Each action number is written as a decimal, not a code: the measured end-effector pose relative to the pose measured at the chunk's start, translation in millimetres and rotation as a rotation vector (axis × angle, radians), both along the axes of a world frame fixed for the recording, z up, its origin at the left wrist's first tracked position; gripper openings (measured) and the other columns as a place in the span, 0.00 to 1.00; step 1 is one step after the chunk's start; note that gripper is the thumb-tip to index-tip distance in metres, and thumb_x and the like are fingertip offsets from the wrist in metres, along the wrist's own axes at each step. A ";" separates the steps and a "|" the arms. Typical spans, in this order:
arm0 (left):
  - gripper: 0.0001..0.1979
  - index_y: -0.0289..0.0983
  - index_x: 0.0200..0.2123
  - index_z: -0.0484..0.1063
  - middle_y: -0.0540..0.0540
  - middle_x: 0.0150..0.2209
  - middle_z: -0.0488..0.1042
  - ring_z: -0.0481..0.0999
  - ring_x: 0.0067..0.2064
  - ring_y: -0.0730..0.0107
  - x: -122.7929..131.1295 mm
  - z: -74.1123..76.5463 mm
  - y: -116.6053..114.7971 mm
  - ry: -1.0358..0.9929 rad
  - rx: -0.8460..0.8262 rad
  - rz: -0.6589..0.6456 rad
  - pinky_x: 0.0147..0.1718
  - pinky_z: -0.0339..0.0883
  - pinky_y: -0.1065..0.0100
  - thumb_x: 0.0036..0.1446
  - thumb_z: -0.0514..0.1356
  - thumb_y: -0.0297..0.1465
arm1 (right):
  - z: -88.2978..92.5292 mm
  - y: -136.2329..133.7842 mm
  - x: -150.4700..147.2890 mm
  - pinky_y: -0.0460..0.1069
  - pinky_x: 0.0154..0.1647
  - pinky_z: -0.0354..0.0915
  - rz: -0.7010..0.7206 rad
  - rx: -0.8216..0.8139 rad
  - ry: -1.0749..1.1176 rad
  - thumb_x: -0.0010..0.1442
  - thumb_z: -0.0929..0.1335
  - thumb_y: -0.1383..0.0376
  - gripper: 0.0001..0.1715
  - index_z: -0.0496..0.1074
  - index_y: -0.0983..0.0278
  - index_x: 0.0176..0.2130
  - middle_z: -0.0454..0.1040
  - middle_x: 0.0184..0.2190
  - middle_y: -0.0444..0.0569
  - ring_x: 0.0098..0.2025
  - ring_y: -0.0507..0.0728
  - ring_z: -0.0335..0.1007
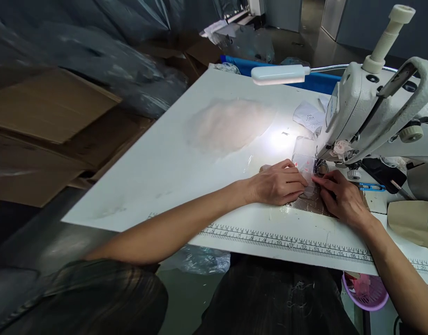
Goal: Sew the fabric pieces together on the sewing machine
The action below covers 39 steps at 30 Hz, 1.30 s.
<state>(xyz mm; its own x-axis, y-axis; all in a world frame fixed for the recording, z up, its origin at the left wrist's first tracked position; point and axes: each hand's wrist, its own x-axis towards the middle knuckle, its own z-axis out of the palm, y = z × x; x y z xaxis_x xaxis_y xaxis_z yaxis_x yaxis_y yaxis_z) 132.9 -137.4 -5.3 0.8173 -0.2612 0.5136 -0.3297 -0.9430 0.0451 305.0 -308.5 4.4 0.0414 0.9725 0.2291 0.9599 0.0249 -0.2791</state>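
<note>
A see-through sheet (302,145) with small pink marks lies flat beside the needle area of the white sewing machine (353,102). My left hand (280,184) rests on its left side, fingers curled and pressed together at the near part. At the right, my right hand (343,197) pinches at the sheet's near edge with thumb and forefinger, just in front of the presser foot (318,165). The fingertips partly cover the sheet, so its exact hold is hard to see. Beneath both hands is a shiny brownish plate (310,204).
Sheer pale fabric (231,123) lies on the white table (186,186). White patterned cloth (309,115) sits behind the needle, below a lamp (280,74). A printed ruler (287,242) runs along the front edge. Cardboard boxes (50,107) stand left; a purple basket (371,295) is below.
</note>
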 end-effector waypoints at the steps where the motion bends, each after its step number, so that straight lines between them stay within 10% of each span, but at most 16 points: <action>1: 0.10 0.41 0.36 0.75 0.50 0.41 0.82 0.77 0.39 0.72 -0.3 -0.2 0.2 0.022 -0.008 0.007 0.43 0.63 0.63 0.67 0.54 0.28 | -0.3 -0.8 -0.1 0.52 0.38 0.74 0.003 0.005 0.010 0.65 0.59 0.66 0.25 0.74 0.60 0.56 0.73 0.46 0.57 0.40 0.57 0.74; 39: 0.11 0.41 0.37 0.76 0.49 0.42 0.82 0.78 0.39 0.72 1.1 -3.2 0.7 0.030 -0.031 0.017 0.47 0.64 0.62 0.67 0.54 0.29 | 3.8 -7.3 -4.1 0.53 0.43 0.74 0.068 0.056 0.092 0.64 0.60 0.68 0.24 0.76 0.59 0.54 0.73 0.45 0.54 0.44 0.56 0.73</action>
<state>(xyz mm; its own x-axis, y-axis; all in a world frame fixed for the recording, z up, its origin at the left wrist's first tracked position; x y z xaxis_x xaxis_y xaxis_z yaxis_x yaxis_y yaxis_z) 134.0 -136.7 -8.5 0.8365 -0.2315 0.4966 -0.3117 -0.9465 0.0837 301.0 -315.8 8.2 -0.0007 0.9595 0.2815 0.9261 0.1069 -0.3619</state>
